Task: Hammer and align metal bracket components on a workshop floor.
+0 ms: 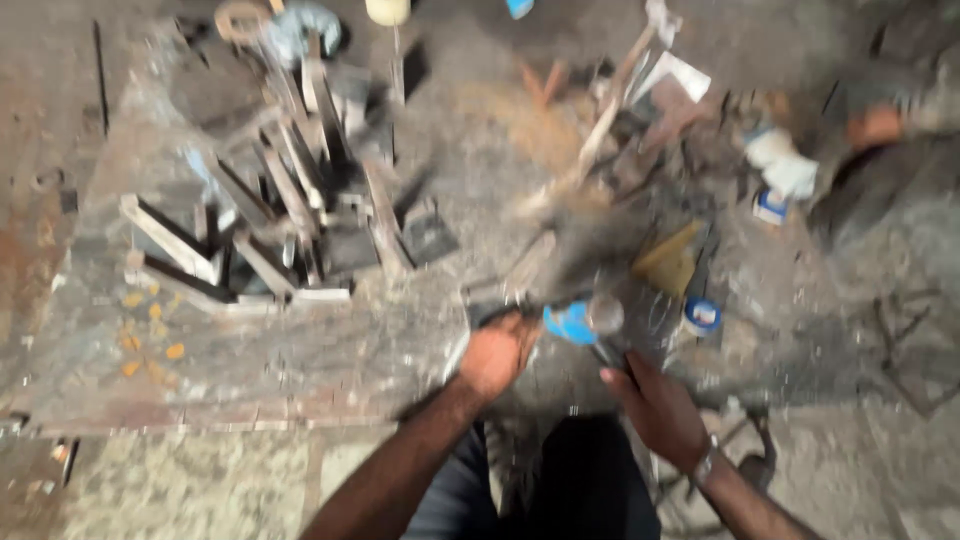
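Two hands work at the near edge of a grimy metal workbench [300, 370], seen from the head camera. Left hand [497, 352] presses closed on a small dark workpiece [490, 305], hard to make out. Right hand [655, 400] grips a hammer [600, 318] whose head sits just beside a blue piece [568, 323]. Cut angle-iron pieces [265, 215] pile toward the far left corner; the blur hides any progress.

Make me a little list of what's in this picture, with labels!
place: grey, dusty metal worktable
left hand: fist closed on a small dark piece, too blurred to name
right hand: grips a dark handle of a tool with a blue part
wrist: watch on the right arm
pile: angle-iron offcuts, upper left
nearby: tape roll, yellow wedge
picture: blurred
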